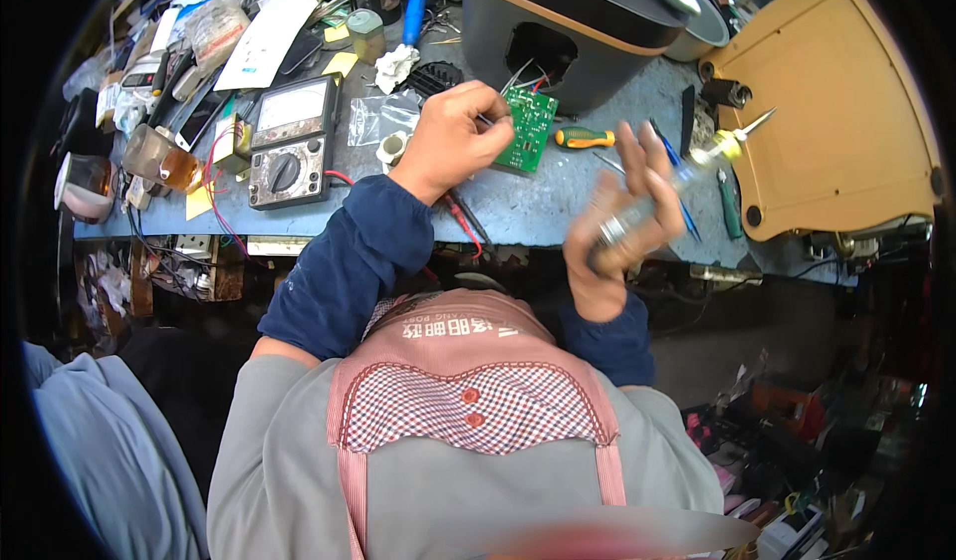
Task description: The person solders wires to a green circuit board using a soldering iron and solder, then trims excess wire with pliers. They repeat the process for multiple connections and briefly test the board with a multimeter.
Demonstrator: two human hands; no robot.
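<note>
Blue bench (558, 200): grn PCB (534, 130) just R of L grip (453, 137).

Left hand (448, 142) at 12 o'clock, fingers pinched beside green circuit board (531, 130); right hand (629, 224) blurred at 2:30, holding pointed tool (725, 147); multimeter (289, 147) at 10.

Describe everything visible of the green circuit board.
The green circuit board is flat and roughly rectangular, dotted with small pale components. Thin wires, one red, lead from its upper end toward the dark appliance. It shows over the blue bench, tilt unclear. The left hand overlaps its left edge, grip unclear.
</note>
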